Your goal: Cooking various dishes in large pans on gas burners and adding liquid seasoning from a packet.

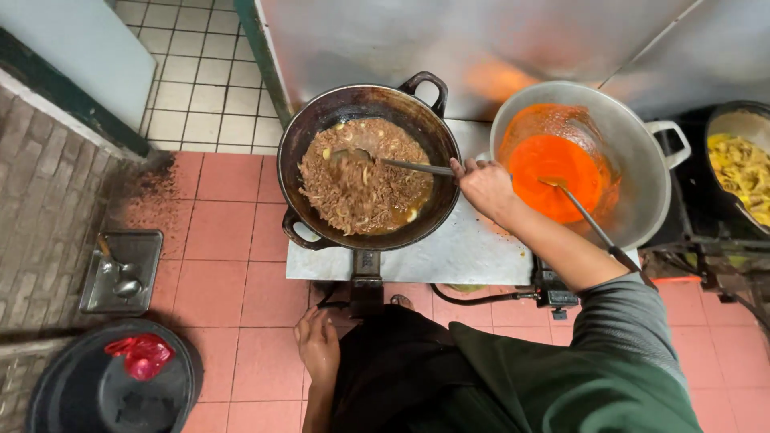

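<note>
My right hand (484, 186) grips the handle of a metal ladle (377, 158) whose bowl rests in the food. The ladle lies in a black wok (298, 140) full of brown shredded food, set on a steel-topped stove (473, 248). My left hand (318, 343) hangs low by my thigh, fingers loosely apart, holding nothing, over the pink floor tiles.
A large metal pot (638, 148) of orange sauce with a long ladle (589, 220) in it stands right of the wok. Another wok (742, 164) of yellow food sits far right. A steel tray (120, 271) and a black bin lid (112, 381) with red plastic lie on the floor left.
</note>
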